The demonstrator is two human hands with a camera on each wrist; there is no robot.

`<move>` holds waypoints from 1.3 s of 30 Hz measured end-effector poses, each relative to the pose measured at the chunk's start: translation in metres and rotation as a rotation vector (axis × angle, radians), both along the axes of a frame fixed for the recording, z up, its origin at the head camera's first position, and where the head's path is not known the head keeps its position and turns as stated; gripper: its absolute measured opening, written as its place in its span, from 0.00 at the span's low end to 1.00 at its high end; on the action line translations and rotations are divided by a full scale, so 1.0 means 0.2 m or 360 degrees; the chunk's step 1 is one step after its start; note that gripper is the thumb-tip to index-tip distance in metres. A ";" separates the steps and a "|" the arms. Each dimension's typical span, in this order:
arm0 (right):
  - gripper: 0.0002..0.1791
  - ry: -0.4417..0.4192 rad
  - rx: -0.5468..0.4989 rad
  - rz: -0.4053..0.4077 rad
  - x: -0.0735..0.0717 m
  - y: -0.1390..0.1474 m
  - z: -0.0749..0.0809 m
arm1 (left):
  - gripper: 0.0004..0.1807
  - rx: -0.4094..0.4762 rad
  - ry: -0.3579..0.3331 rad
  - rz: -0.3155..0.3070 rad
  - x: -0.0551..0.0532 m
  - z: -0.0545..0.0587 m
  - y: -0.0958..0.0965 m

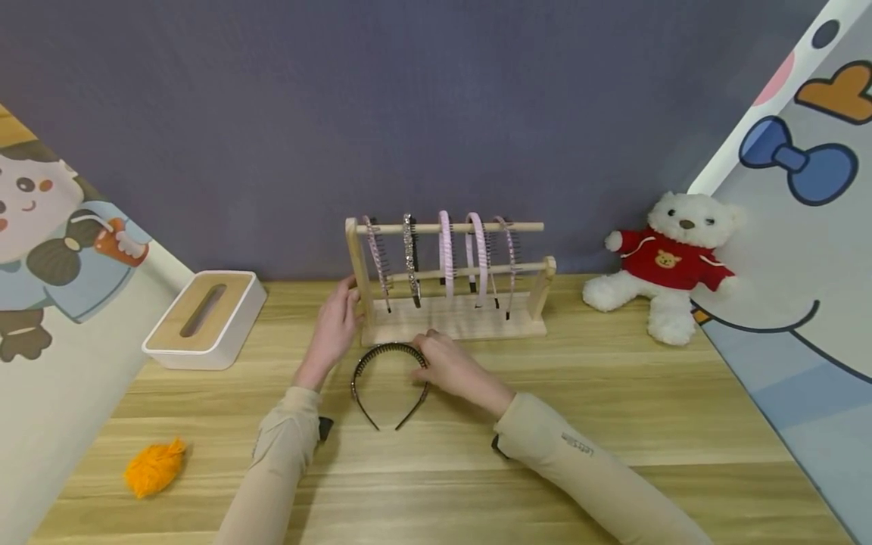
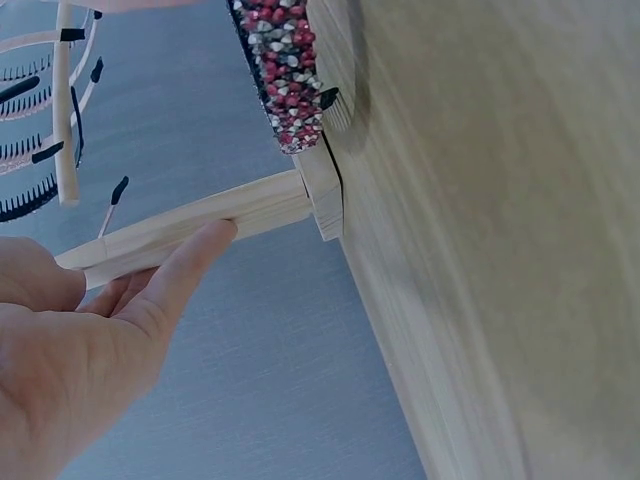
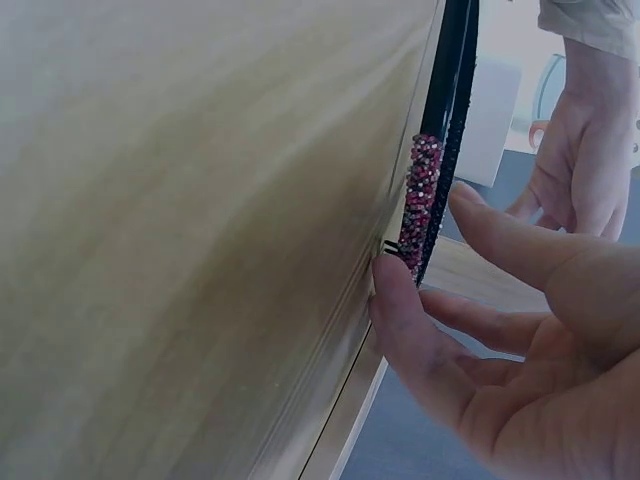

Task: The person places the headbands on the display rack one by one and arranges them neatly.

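Observation:
A black toothed headband (image 1: 390, 348), covered partly in red and silver beads (image 3: 420, 190), lies on the table before the wooden headband rack (image 1: 456, 325). My right hand (image 1: 453, 367) pinches its right side between thumb and fingers. In the right wrist view, one fingertip (image 3: 395, 285) touches the beaded part near the tabletop. At the rack's left end, my left hand (image 1: 336, 322) holds the upright post (image 2: 200, 215), thumb and fingers on different sides of it. Several headbands hang on the rack's rods, among them a pink one (image 1: 446, 253) and a glittery one (image 1: 410, 257).
A white tissue box (image 1: 235, 333) with a wooden lid stands at the left. Nearer the front left lies an orange fluffy ball (image 1: 155, 468). A white teddy bear (image 1: 671, 265) in a red top sits at the right, against the printed side panel (image 1: 783, 265).

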State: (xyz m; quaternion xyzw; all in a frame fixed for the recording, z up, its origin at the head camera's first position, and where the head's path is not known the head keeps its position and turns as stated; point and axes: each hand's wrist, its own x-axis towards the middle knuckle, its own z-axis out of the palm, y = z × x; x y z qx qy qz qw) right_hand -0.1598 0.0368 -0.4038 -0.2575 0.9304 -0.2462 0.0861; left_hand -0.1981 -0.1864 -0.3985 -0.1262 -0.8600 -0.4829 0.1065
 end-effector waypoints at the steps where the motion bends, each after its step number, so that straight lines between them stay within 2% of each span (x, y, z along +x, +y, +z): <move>1: 0.33 -0.0003 0.0007 -0.0002 0.00 0.00 0.00 | 0.23 0.0008 -0.0007 -0.0003 0.00 0.00 0.00; 6: 0.32 -0.0001 0.0021 -0.0013 -0.01 -0.01 0.00 | 0.23 0.0027 -0.0023 0.0002 0.00 0.00 0.00; 13: 0.25 0.0042 0.0104 -0.0009 -0.02 -0.03 -0.01 | 0.23 0.0040 -0.0040 -0.0006 0.00 0.00 0.01; 21: 0.21 0.0002 0.0168 -0.0025 -0.04 -0.05 -0.02 | 0.22 0.0026 -0.0018 0.0004 0.00 -0.01 0.00; 27: 0.19 -0.0081 0.0078 -0.0059 -0.04 -0.03 -0.01 | 0.23 0.0071 -0.0016 -0.0013 -0.01 -0.01 0.00; 31: 0.22 -0.0115 0.0002 -0.0090 -0.03 0.00 0.00 | 0.23 0.0086 -0.0014 -0.0030 -0.01 -0.01 0.01; 39: 0.22 -0.0018 -0.0018 -0.0105 -0.02 0.05 0.04 | 0.22 0.0092 0.0001 -0.0027 -0.01 -0.01 0.00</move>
